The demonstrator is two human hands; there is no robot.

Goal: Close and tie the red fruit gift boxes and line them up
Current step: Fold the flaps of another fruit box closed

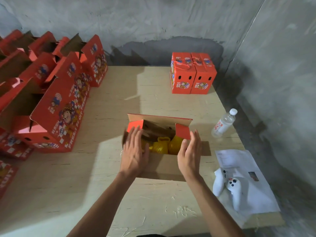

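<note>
hands (162, 154) flanking open box (159, 124)

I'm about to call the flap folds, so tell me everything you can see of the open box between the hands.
The open red box stands upright mid-table, brown cardboard inside, red outside. Its far flap stands up, both short side flaps lean inward, and the near flap lies flat toward the person. Inside sit yellow fruits in foam netting. The left hand is over its left side and the right hand by its right side flap, fingers straight; actual contact is unclear. No cord is visible.
</note>
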